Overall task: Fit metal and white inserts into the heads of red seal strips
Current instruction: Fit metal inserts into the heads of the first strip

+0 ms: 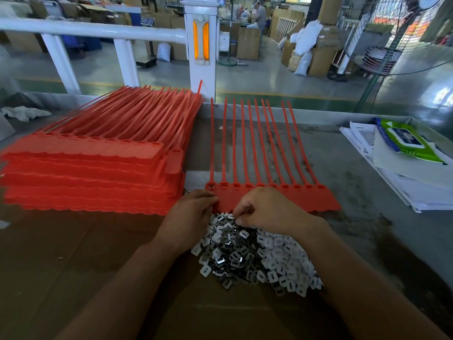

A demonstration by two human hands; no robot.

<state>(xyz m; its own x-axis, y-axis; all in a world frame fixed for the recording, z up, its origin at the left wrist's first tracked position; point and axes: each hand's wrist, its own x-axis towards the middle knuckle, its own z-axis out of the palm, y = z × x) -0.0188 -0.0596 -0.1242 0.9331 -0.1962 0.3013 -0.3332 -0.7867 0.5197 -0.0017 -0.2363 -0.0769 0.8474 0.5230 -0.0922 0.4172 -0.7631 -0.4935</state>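
Observation:
A joined row of red seal strips [318, 200] lies in front of me, heads near, tails pointing away. The leftmost head [210, 186] holds a shiny insert. A heap of metal and white inserts [257, 256] sits just below the row. My left hand [190, 217] rests on the row's left end, fingers curled against the red plastic. My right hand [266, 209] hovers over the top of the heap, its fingertips pinched on a small insert; which kind is hidden by the fingers.
A tall stack of red seal strips [93, 173] fills the left of the table. Papers and a green wipes pack [407, 143] lie at the right. Brown cardboard [73, 253] covers the near table. A white railing [98, 30] runs behind.

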